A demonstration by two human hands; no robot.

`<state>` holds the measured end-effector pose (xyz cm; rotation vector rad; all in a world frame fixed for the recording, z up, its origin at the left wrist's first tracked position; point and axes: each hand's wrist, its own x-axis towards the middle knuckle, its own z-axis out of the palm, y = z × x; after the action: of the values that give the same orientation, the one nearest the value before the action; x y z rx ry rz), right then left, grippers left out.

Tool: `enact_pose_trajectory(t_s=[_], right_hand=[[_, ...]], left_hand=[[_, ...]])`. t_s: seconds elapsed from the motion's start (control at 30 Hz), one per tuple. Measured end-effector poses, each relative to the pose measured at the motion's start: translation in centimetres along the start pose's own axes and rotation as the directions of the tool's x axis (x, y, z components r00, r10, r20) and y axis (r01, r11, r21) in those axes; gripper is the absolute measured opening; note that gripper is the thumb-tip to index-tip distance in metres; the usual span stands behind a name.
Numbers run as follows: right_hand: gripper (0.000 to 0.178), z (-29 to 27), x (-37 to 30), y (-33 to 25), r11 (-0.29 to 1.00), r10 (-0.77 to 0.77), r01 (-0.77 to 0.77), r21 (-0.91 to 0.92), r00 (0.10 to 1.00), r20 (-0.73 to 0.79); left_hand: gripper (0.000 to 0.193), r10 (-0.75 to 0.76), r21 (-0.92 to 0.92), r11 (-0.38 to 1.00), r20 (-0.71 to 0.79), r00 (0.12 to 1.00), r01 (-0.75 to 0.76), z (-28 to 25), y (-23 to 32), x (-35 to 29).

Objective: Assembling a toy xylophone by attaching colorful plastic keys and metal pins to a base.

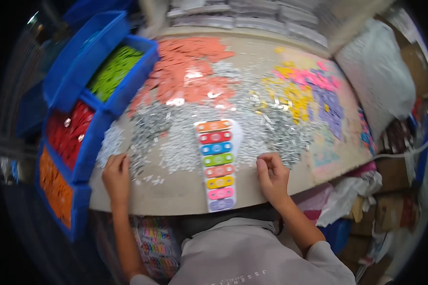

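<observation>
From my feed, a green-filled blue bin [120, 71] sits at ten o'clock; below it, at nine, a blue bin of red pieces [73, 130]; lower, near eight, a blue bin of orange pieces [57, 187]; a spread of salmon-coloured flat pieces [190, 71] lies at twelve on the table [176, 192]; at two o'clock I see yellow, pink and purple pieces [309, 92] heaped together; a white sack [380, 76] bulges farther right; cardboard boxes [394, 209] stand at four.
</observation>
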<state>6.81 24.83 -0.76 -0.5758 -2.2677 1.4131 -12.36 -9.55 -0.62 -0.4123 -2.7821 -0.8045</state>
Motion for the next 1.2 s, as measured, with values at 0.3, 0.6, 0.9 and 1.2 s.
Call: enact_pose_trajectory(t_s=[0.3,0.6,0.9,1.2], right_hand=[[0.013,-16.2,7.8,8.9,0.845,-0.203,-0.103,-0.524,0.845,-0.494],[0.012,-18.5,9.7,12.8,0.694,-0.134,-0.253,-0.675,0.875,-0.465],[0.009,-11.8,5.1,9.4,0.978,-0.207,0.162,-0.133,0.649,-0.732],[0.019,-0.5,-1.0,-2.9,0.927,-0.375,0.374,0.03,0.926,0.042]], left_hand=[[0.009,0.004,-0.001,1.0,0.023,1.0,-0.004,1.0,-0.8,0.6],[0.007,-0.035,-0.017,0.999,0.065,0.997,0.037,0.6,-1.1,0.1],[0.012,-0.141,-0.096,0.986,-0.062,0.988,0.134,-0.9,3.4,-0.7],[0.016,-0.008,-0.733,0.386,0.605,0.796,0.561,0.0,11.5,-5.1]])
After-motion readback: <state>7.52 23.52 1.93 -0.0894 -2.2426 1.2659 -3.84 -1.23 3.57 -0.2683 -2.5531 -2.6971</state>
